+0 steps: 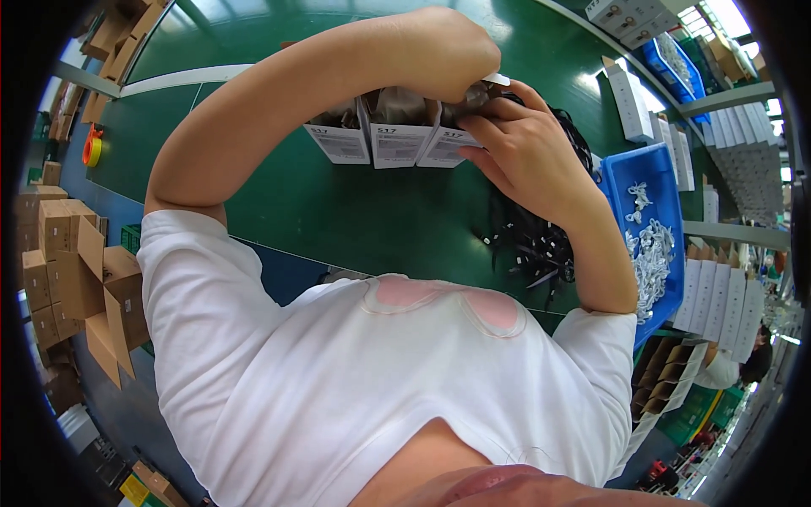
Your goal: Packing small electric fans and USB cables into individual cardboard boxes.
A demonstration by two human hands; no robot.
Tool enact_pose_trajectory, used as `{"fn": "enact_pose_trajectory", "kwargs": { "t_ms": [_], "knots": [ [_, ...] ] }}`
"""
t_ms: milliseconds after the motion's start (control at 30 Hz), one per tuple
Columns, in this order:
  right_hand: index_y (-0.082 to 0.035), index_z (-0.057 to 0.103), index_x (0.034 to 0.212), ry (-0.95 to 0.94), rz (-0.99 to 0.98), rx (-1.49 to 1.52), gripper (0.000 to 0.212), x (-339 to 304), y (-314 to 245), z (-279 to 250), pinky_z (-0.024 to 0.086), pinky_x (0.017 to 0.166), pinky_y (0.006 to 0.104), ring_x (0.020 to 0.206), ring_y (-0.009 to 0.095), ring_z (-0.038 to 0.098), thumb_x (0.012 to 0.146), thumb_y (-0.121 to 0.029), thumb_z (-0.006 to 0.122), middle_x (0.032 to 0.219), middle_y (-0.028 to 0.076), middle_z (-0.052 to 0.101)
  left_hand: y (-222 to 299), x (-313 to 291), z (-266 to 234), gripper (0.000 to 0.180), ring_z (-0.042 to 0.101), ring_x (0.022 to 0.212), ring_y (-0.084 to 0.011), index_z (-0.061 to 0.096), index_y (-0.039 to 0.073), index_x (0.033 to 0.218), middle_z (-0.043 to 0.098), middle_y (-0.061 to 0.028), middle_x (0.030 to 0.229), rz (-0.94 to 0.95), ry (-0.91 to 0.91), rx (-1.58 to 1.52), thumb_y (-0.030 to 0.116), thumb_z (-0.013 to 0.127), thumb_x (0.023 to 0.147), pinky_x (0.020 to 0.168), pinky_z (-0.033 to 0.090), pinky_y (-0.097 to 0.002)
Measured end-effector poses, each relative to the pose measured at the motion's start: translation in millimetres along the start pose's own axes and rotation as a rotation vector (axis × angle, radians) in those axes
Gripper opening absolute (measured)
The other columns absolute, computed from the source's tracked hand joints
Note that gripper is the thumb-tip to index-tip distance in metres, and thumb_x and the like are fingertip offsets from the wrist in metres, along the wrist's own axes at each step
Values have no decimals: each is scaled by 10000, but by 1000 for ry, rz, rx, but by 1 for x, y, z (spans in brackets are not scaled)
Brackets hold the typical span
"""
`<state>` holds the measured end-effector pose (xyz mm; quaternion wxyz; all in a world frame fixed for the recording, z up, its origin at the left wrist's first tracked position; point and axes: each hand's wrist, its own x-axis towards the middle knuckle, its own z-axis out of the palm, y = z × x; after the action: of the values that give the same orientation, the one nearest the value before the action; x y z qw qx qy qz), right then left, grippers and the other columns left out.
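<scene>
I am closing both hands' fingers on the right box (452, 139) at upper centre; boxes (372, 135) beside it look filled already.

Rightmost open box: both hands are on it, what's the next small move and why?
Probably push the dark bagged item the rest of the way down into the rightmost box. The left hand presses from above at its open top and the right hand steadies its side, while dark wrapping shows above the rim. The two boxes beside it look filled alike.
</scene>
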<state>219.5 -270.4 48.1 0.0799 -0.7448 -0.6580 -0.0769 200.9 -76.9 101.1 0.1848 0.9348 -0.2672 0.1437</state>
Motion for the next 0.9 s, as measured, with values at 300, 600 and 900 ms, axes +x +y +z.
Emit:
{"fn": "enact_pose_trajectory", "kwargs": {
  "t_ms": [300,600,900],
  "knots": [
    [-40,662,1040,591,13,364,261,-50,-25,25,509,923,385,899,240,660,785,-29,712,937,63,708,-31,-139,-56,656,629,818,-206,560,110,1377,688,-121,1161,-696,357,-313,489,714,864,711,492,-302],
    [-28,654,1110,380,89,689,324,-10,-53,66,498,692,283,787,203,623,791,-11,710,1042,88,671,-35,-220,63,721,607,796,-159,547,94,1344,678,-102,1080,-731,293,-621,180,882,712,667,472,-235],
    [-46,668,1174,395,-18,563,397,37,-89,71,469,629,273,752,194,564,787,15,731,1059,99,600,13,-252,69,585,591,795,-133,580,48,1263,669,-75,981,-717,440,-897,157,846,753,685,474,-241]
  ]
}}
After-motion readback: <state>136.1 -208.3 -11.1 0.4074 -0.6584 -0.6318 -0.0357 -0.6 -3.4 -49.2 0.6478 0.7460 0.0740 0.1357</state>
